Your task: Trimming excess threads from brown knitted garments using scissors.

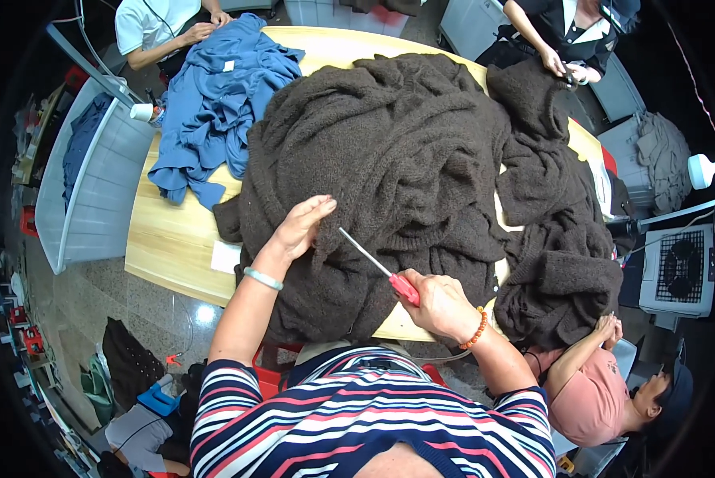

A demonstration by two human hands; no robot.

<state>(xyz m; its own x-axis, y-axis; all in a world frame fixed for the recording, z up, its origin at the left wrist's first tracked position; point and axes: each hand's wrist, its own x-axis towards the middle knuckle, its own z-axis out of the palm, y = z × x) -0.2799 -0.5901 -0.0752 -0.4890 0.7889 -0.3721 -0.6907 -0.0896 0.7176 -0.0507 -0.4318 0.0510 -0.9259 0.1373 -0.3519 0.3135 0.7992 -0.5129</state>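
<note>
My right hand [443, 304] is wrapped round the red handle of a screwdriver [363, 251]. Its thin metal shaft points up and left over the cloth, toward my left hand. A large heap of dark brown knit garments [373, 143] covers the middle of the table. At the heap's near left side, my left hand [300, 227] is closed on a fold of the brown knit, fingers pointing up and right; the thumb is mostly hidden. The screwdriver's tip is close to that fold, apart from my fingers.
On the wooden table [166, 239], a blue garment pile [222, 95] lies far left, more brown knits [561, 279] right. Co-workers sit at far left, far right and near right [589, 390]. A grey bin [102, 199] stands left; a white lamp [704, 170] is right.
</note>
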